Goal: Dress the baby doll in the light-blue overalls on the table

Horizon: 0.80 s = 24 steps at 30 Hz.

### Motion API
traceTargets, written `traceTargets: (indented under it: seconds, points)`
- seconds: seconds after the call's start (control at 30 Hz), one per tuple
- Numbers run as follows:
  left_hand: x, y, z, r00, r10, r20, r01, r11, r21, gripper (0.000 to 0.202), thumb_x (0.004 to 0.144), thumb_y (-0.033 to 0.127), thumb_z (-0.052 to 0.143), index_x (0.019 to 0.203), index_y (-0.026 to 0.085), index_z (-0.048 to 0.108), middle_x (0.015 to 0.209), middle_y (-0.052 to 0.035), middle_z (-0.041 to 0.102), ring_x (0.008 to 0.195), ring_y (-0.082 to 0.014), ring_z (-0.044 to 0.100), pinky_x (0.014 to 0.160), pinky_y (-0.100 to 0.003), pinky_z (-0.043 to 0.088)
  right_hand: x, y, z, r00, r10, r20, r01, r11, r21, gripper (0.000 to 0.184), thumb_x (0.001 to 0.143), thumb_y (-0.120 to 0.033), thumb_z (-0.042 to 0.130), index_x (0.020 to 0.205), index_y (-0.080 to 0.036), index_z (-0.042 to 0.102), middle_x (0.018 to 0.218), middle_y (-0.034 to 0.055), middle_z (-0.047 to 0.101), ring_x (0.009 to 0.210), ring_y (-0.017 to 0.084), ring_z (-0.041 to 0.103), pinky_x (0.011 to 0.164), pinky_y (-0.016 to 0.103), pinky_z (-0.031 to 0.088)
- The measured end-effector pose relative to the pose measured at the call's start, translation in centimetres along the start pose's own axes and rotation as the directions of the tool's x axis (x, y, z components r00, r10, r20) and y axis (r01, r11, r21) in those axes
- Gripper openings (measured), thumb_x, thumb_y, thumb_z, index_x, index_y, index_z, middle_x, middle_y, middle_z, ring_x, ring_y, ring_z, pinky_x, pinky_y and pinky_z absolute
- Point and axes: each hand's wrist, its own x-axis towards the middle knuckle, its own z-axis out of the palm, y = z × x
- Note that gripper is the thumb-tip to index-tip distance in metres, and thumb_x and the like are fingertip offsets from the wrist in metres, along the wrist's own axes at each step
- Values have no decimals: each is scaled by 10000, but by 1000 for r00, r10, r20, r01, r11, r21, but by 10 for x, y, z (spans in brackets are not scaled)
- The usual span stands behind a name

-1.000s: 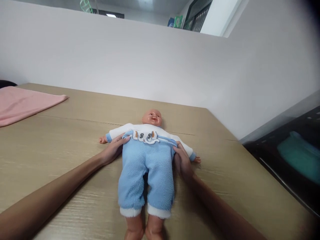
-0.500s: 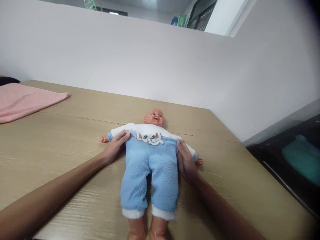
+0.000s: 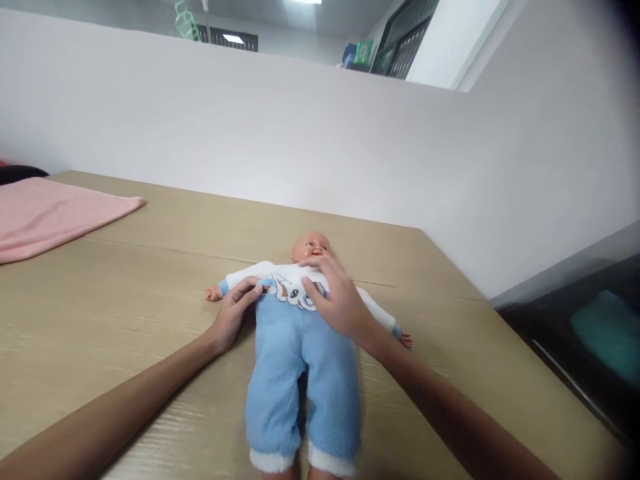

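A baby doll [image 3: 311, 248] lies on its back on the table, head away from me and arms spread. It wears a white long-sleeved top [image 3: 249, 272] with blue cuffs and fluffy blue pants [image 3: 285, 347] with white hems. An elephant patch [image 3: 287, 291] sits at the pants' top edge. My left hand [image 3: 235, 310] pinches the left corner of that waistband between thumb and fingers. Over the doll's chest, my right hand [image 3: 340, 297] hovers or rests lightly, thumb and fingers apart, hiding part of the patch. Whether it touches the cloth I cannot tell.
A pink cloth [image 3: 60, 213] lies flat at the table's far left. Behind the wooden table [image 3: 150, 333] rises a white wall [image 3: 250, 127]. Beyond the right edge is a dark glossy object [image 3: 565, 333] with something teal in it.
My right hand has let go of the waistband's right side and moved up and left over the doll's chest. My left hand stays at its corner. The view has tilted up slightly.
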Motion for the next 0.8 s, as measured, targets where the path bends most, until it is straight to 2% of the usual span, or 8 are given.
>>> traceTargets:
  seconds: [0.1, 0.23, 0.3, 0.37, 0.47, 0.53, 0.63, 0.8]
  points:
    - [-5, 5, 3, 996, 85, 11, -86, 995, 53, 319, 1010, 556, 837, 983, 242, 791, 988, -33, 705, 1013, -248, 602, 959, -340, 460, 72, -3, 25, 940, -78, 333, 86, 996, -10, 191, 1105, -258, 632, 1230, -213, 770, 1306, 118, 839, 1266, 293, 755, 1158, 481, 547]
    - [-13, 9, 7, 993, 118, 6, -118, 983, 138, 340, 1026, 569, 815, 962, 240, 757, 957, -30, 658, 965, -240, 586, 907, -339, 466, 133, 3, 80, 667, -130, 734, 240, 970, -46, 295, 867, -109, 860, 1129, -241, 820, 1202, 71, 870, 1075, 275, 784, 916, 362, 579]
    - [-15, 8, 8, 993, 116, -10, -113, 980, 162, 340, 1036, 577, 800, 998, 241, 765, 982, -41, 678, 992, -251, 603, 932, -351, 474, 141, 3, 102, 626, -149, 766, 271, 962, -35, 331, 774, -20, 875, 1012, -246, 829, 1021, 25, 868, 901, 240, 762, 801, 323, 543]
    - [-16, 6, 9, 994, 112, -17, -107, 979, 175, 325, 1053, 568, 781, 1041, 243, 774, 1008, -49, 702, 1016, -259, 615, 954, -361, 479, 139, 2, 114, 642, -162, 750, 282, 959, -35, 293, 777, 23, 834, 929, -226, 818, 908, 22, 836, 824, 229, 726, 761, 321, 505]
    - [-17, 4, 8, 990, 139, 1, -136, 968, 211, 275, 1091, 520, 746, 1071, 248, 784, 1043, -57, 718, 1042, -264, 628, 985, -376, 485, 126, 4, 111, 685, -188, 704, 292, 956, -29, 271, 849, -17, 789, 1042, -206, 812, 1034, 73, 834, 945, 264, 730, 826, 343, 503]
    - [-20, 3, 6, 982, 189, 5, -184, 946, 266, 233, 1105, 479, 736, 1060, 256, 788, 1043, -59, 715, 1029, -262, 634, 987, -386, 493, 119, 10, 98, 764, -203, 612, 213, 975, 59, 368, 862, -50, 754, 1193, -207, 779, 1189, 93, 818, 1063, 282, 728, 907, 359, 517]
    - [-26, 1, 1, 954, 299, 20, -280, 868, 410, 142, 1103, 408, 749, 1077, 282, 810, 1073, -66, 687, 1057, -268, 634, 1022, -408, 499, 111, 24, 76, 862, -170, 478, 31, 958, 284, 496, 807, -30, 638, 1261, -205, 733, 1228, 66, 797, 1085, 262, 731, 952, 362, 543]
    - [-38, -5, -3, 851, 519, 85, -477, 693, 541, 114, 1104, 279, 726, 1161, 337, 807, 1364, -100, 574, 1356, -296, 576, 1213, -471, 453, 100, 42, 53, 836, -184, 516, -46, 915, 402, 480, 813, -48, 595, 1229, -216, 765, 1206, 64, 809, 1147, 264, 756, 1004, 407, 600]
